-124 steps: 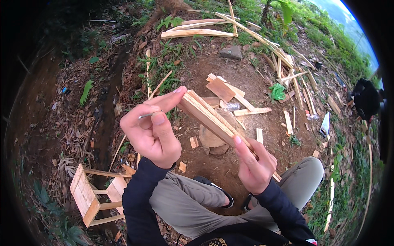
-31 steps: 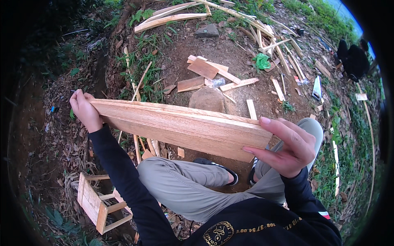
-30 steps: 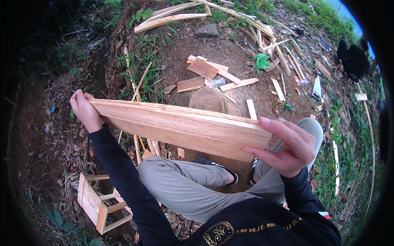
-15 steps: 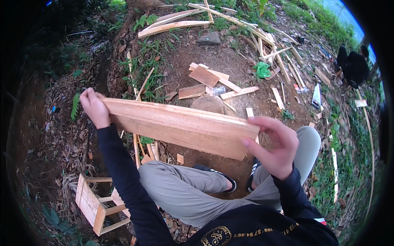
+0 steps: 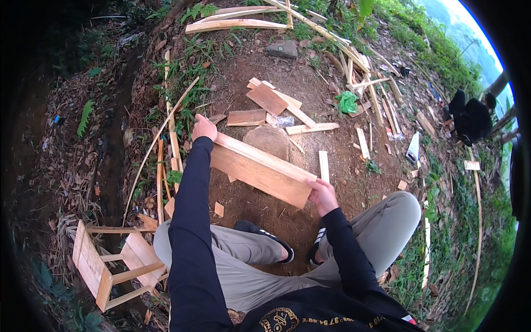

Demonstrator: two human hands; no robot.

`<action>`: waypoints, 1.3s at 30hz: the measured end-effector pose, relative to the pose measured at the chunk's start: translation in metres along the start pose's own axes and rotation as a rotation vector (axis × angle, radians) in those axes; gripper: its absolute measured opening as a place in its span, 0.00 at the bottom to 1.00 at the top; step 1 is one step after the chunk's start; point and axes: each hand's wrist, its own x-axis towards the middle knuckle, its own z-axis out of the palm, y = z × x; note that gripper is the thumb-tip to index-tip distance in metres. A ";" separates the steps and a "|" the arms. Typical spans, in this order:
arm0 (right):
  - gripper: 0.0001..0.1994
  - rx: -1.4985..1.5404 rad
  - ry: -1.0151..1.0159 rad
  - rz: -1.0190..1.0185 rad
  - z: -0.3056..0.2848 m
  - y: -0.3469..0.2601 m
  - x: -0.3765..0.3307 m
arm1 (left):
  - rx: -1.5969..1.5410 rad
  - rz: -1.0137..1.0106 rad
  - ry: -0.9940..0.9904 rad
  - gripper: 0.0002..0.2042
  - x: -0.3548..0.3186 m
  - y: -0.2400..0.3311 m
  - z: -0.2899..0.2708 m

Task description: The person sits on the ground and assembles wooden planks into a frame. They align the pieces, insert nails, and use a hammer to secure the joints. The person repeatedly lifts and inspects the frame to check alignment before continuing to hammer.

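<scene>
Between my hands I hold a wooden board assembly (image 5: 257,172), a wide plank with a narrower strip along its upper edge. My left hand (image 5: 204,128) grips its far left end, with the fingers wrapped over the corner. At the near right end, my right hand (image 5: 322,196) pinches the board's corner. The board slants down to the right, in front of a round tree stump (image 5: 267,141) that it partly covers. Just past the stump lie several short planks (image 5: 267,100) and a clear plastic bag (image 5: 285,120). A narrow strip of wood (image 5: 323,166) is near my right hand.
A small wooden frame (image 5: 110,265) with slats stands at lower left. A handsaw (image 5: 412,148) lies at right, near a black backpack-like object (image 5: 471,117). Long wood strips (image 5: 365,61) pile up at the far right. A green plastic bag (image 5: 347,102) and a stone (image 5: 282,50) are beyond.
The board has moved away from me and lower, toward the stump. Both arms are stretched further out, and my left hand has come rightward. The view has shifted slightly.
</scene>
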 end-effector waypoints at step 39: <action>0.17 -1.195 0.036 -0.560 0.072 -0.047 0.158 | -0.026 -0.432 0.249 0.14 -0.013 -0.130 0.026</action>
